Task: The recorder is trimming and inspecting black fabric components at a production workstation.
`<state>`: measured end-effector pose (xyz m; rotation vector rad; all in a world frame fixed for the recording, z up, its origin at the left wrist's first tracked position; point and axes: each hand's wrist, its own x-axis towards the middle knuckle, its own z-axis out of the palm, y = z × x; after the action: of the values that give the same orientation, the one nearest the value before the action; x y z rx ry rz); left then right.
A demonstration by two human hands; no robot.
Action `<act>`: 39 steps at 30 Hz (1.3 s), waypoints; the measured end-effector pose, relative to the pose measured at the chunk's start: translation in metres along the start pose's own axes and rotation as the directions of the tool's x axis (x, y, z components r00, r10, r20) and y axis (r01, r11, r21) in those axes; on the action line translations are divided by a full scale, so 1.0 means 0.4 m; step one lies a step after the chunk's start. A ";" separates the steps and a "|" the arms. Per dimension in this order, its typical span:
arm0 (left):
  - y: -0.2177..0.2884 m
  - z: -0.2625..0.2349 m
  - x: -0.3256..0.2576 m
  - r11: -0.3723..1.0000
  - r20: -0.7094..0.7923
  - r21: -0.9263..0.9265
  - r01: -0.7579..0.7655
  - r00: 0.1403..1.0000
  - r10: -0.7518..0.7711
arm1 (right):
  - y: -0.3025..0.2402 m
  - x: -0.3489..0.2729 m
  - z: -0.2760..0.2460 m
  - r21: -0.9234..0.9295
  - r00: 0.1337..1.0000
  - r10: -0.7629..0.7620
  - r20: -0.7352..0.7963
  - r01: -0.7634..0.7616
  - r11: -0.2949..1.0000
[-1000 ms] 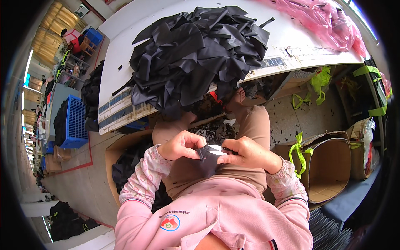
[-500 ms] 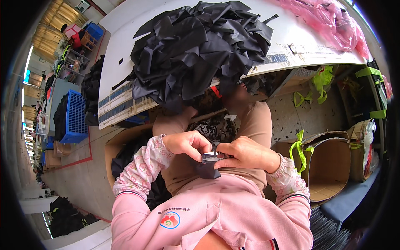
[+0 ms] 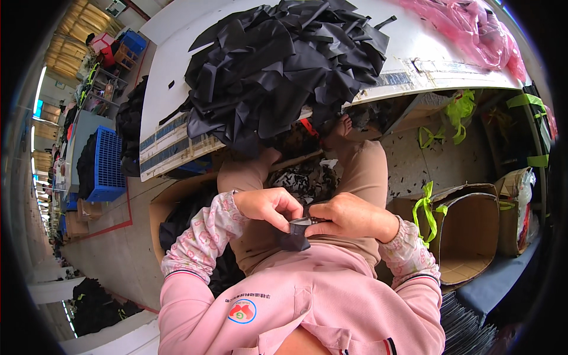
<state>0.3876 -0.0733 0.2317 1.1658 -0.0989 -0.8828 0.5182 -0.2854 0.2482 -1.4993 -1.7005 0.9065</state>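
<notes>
Over my lap, my left hand (image 3: 269,206) pinches the edge of a small black fabric piece (image 3: 294,241) between thumb and fingers. The piece hangs down toward my pink shirt. My right hand (image 3: 355,218) is closed around small metal snips (image 3: 303,221), whose blades point left and lie at the upper edge of the fabric, beside my left fingertips. Whether the blades are cutting into the cloth is too small to tell. Ahead of my knees, a big heap of black fabric pieces (image 3: 278,71) lies on the white table and droops over its near edge.
The white table (image 3: 168,112) has taped, worn edges. Pink plastic sheeting (image 3: 473,35) lies at its far right. An open cardboard box (image 3: 467,236) with a yellow-green ribbon (image 3: 425,213) stands at my right. Black scraps litter the floor below. A blue crate (image 3: 109,165) stands left.
The snips have turned slightly, and their blades look narrower. The fabric piece has shifted a little up and left. A thin dark strip between my hands is no longer visible.
</notes>
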 end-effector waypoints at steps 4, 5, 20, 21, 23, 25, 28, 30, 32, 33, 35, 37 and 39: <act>-0.015 0.002 -0.006 0.999 -0.045 0.028 -0.039 0.998 0.040 | 0.033 -0.016 0.006 0.058 0.995 0.007 -0.095 -0.001 0.998; -0.026 0.005 -0.009 0.995 -0.193 0.021 -0.097 0.976 0.100 | 0.033 -0.020 0.006 0.057 0.995 0.007 -0.099 -0.001 0.998; -0.048 0.081 0.042 0.845 -0.731 0.134 -0.518 0.524 0.437 | -0.006 0.010 0.079 -0.119 0.818 0.078 -0.570 -0.176 0.977; -0.046 0.083 0.042 0.847 -0.731 0.137 -0.513 0.525 0.436 | -0.006 0.009 0.076 -0.068 0.819 0.106 -0.564 -0.174 0.982; -0.040 0.089 0.042 0.847 -0.735 0.141 -0.513 0.519 0.436 | -0.009 0.006 0.068 -0.017 0.820 0.135 -0.556 -0.173 0.985; -0.035 0.093 0.042 0.847 -0.738 0.144 -0.512 0.514 0.437 | -0.012 0.002 0.060 0.036 0.831 0.197 -0.520 -0.209 0.977; -0.035 0.095 0.041 0.855 -0.752 0.140 -0.500 0.508 0.420 | -0.011 0.002 0.062 0.019 0.830 0.194 -0.522 -0.217 0.976; -0.041 0.093 0.040 0.846 -0.740 0.152 -0.511 0.508 0.439 | -0.006 0.007 0.071 0.002 0.821 0.162 -0.547 -0.192 0.981; -0.047 0.089 0.041 0.840 -0.725 0.173 -0.514 0.511 0.461 | -0.007 0.009 0.073 -0.016 0.810 0.129 -0.572 -0.168 0.986; -0.049 0.087 0.042 0.833 -0.710 0.195 -0.517 0.511 0.483 | -0.010 0.010 0.070 -0.040 0.815 0.129 -0.565 -0.184 0.982; -0.053 0.086 0.043 0.832 -0.711 0.198 -0.518 0.509 0.486 | -0.010 0.010 0.069 -0.065 0.820 0.130 -0.557 -0.200 0.978; -0.052 0.086 0.044 0.831 -0.711 0.202 -0.519 0.506 0.488 | -0.007 0.009 0.071 -0.110 0.825 0.104 -0.556 -0.197 0.974; -0.050 0.087 0.044 0.841 -0.716 0.220 -0.494 0.503 0.483 | -0.005 0.006 0.070 -0.122 0.825 0.101 -0.556 -0.200 0.972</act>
<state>0.3712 -0.1131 0.2235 1.3165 0.2575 0.1695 0.4931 -0.2851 0.2355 -1.8174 -1.2689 0.3418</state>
